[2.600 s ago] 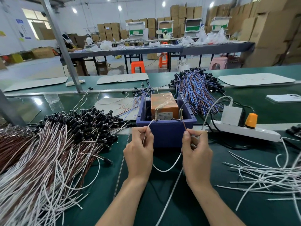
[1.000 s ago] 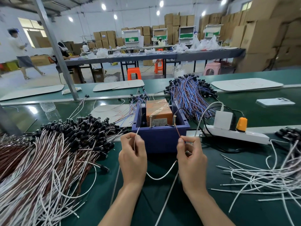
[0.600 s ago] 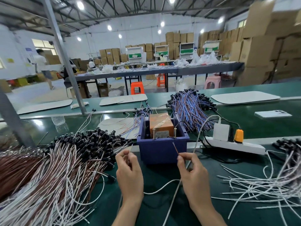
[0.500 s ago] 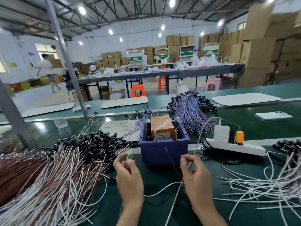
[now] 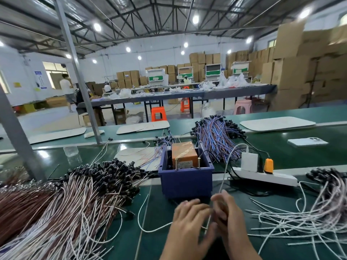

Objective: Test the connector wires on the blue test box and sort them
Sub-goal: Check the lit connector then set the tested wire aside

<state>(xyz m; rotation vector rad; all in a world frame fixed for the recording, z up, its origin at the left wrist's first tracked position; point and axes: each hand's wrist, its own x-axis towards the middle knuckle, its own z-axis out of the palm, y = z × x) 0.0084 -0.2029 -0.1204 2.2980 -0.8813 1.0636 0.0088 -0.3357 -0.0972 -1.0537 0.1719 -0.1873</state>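
**Item: white connector wire, on the bench in front of the test box**

Location: thin white wire [image 5: 150, 228] looping over the green bench [image 5: 281, 156] into the meeting hands, just before the blue test box [image 5: 185, 182]. Left hand [image 5: 189, 220] and right hand [image 5: 228, 216] are motion-blurred; their grasp cannot be told.

Handling (judged): light, limp, springy, apt to tangle; best pinched near its ends.

Markings: a label on the orange unit [image 5: 183, 153] in the box, illegible.

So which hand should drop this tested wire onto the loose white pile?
Probably the right hand. It is nearer the loose white pile on the right and seems to pinch the wire; the left hand lies on the far side of it.
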